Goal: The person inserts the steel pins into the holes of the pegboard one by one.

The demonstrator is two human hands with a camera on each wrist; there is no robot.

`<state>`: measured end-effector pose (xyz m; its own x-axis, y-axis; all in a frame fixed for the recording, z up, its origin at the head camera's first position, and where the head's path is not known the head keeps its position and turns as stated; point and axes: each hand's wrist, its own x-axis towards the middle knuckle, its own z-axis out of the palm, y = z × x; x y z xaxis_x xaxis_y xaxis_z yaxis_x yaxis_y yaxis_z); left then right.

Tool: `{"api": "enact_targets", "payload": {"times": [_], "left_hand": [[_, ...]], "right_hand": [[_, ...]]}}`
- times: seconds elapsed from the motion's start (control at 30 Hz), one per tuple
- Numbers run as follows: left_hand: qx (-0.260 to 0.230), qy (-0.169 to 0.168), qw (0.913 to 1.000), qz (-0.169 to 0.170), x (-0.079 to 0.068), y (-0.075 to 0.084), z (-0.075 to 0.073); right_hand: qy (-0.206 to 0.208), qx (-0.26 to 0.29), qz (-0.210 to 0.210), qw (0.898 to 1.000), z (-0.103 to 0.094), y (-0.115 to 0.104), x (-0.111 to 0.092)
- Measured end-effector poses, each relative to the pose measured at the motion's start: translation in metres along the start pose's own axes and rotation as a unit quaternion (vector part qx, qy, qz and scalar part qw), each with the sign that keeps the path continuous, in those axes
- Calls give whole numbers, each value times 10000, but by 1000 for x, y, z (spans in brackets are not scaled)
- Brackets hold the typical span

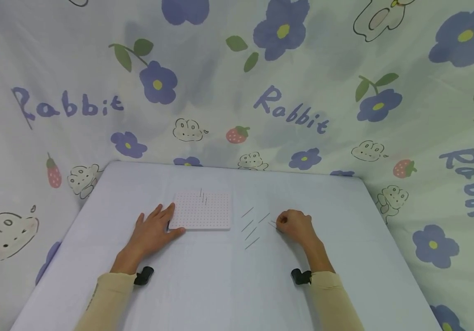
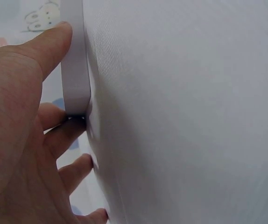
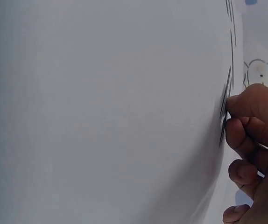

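Observation:
A white pegboard (image 1: 201, 214) with rows of small holes lies left of centre in the head view. Several thin rods (image 1: 203, 197) stand upright near its far edge. My left hand (image 1: 153, 232) is spread at the board's near left corner. Its thumb (image 2: 54, 44) rests against the front side, and the other fingers reach along the left side and the table. To the right, my right hand (image 1: 296, 226) pinches a thin needle-like rod (image 1: 273, 224) between thumb and index finger, close over the tabletop. Its other fingers are curled.
Several more thin rods (image 1: 250, 228) lie slanted on the white-covered table (image 1: 220, 285) between the board and my right hand. Behind the table hangs a cloth (image 1: 220, 92) printed with flowers and rabbits. A small black camera (image 1: 143, 276) sits at each wrist.

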<state>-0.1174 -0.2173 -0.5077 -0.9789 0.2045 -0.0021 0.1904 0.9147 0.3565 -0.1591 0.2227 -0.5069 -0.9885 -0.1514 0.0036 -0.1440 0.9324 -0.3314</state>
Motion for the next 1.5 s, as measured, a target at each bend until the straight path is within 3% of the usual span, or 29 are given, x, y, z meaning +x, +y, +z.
{"api": "enact_targets", "payload": {"times": [0.53, 0.83, 1.17, 1.5], "left_hand": [[-34, 42, 10000, 12, -3, 3, -3], [-42, 102, 9999, 35, -4, 3, -4], [-56, 98, 9999, 3, -5, 2, -2], [-53, 132, 9999, -7, -4, 1, -1]], "right_hand": [[8, -83, 29, 10000, -1, -3, -1], [-123, 194, 75, 9997, -5, -6, 1], [6, 412, -256, 9988, -17, -17, 16], [-7, 740, -582, 9956, -26, -44, 34]]}}
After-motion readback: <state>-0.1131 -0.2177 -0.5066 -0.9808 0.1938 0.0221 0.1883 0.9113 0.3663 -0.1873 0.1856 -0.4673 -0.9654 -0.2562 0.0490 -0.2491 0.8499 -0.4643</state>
